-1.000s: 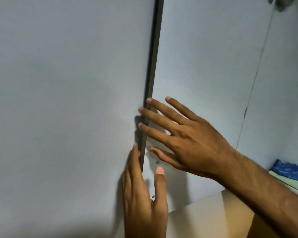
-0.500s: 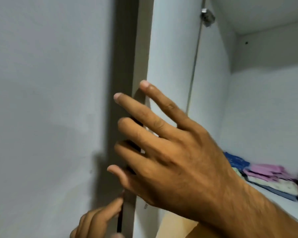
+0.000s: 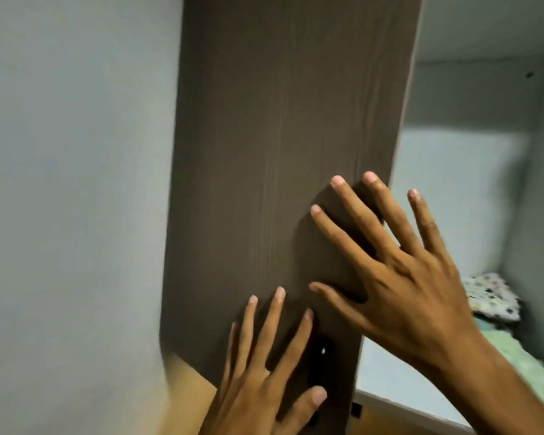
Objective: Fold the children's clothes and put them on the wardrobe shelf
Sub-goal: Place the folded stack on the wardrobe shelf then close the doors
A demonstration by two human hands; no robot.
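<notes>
A dark brown wood-grain wardrobe door point(image 3: 280, 136) fills the middle of the view, swung partway across the opening. My right hand point(image 3: 399, 277) lies flat against its right part, fingers spread, holding nothing. My left hand point(image 3: 264, 372) is below it, also flat on the door with fingers apart, beside a small black handle point(image 3: 321, 356). Behind the door's right edge, folded children's clothes rest on the wardrobe shelf point(image 3: 390, 387): a white patterned piece point(image 3: 490, 296) and a pale green one point(image 3: 515, 356).
A light grey panel point(image 3: 69, 199) stands to the left of the door. The wardrobe's pale inner walls point(image 3: 459, 183) show on the right. A tan wooden surface point(image 3: 189, 387) is visible under the door's lower left corner.
The door has swung so that its dark outer face now shows instead of its edge. Both hands moved from the door's edge onto that face, palms flat.
</notes>
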